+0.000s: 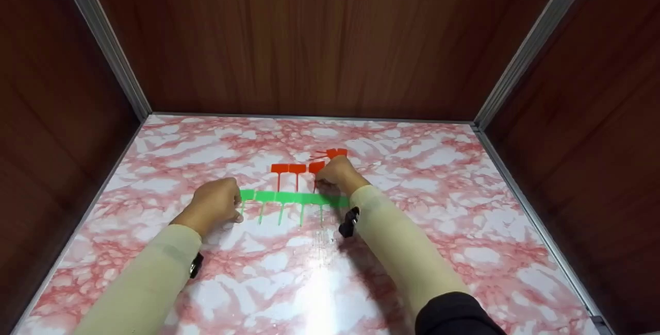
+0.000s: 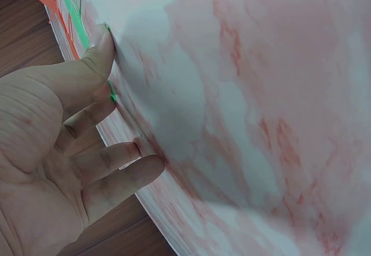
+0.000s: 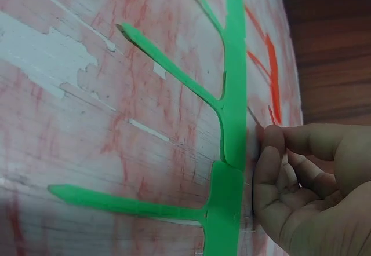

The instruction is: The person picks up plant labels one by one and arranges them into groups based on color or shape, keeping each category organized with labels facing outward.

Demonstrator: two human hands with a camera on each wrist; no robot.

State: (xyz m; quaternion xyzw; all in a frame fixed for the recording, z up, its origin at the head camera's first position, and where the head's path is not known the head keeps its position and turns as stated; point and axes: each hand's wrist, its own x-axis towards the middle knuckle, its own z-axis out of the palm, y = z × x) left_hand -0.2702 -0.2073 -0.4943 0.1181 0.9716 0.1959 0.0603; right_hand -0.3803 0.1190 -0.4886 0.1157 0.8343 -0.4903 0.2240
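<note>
Several green T-shaped plant labels [image 1: 294, 198] lie in a row, heads edge to edge and stakes toward me. At the row's left end my left hand [image 1: 216, 202] holds the end label; in the left wrist view the thumb meets green at one point and the forefinger at another. Beyond the green row, two red T-shaped plant labels [image 1: 297, 168] lie side by side. A third red label [image 1: 316, 167] lies just right of them, slightly tilted, pinched between the thumb and forefinger of my right hand [image 1: 339, 174]. In the right wrist view those fingers partly hide it.
More red labels [image 1: 336, 152] lie past my right hand, stakes pointing left. The tabletop [image 1: 438, 232] has a red and white marbled covering, scuffed under the green row. Wood-look panels [image 1: 309, 41] with metal corner posts [image 1: 531, 49] enclose the back and sides.
</note>
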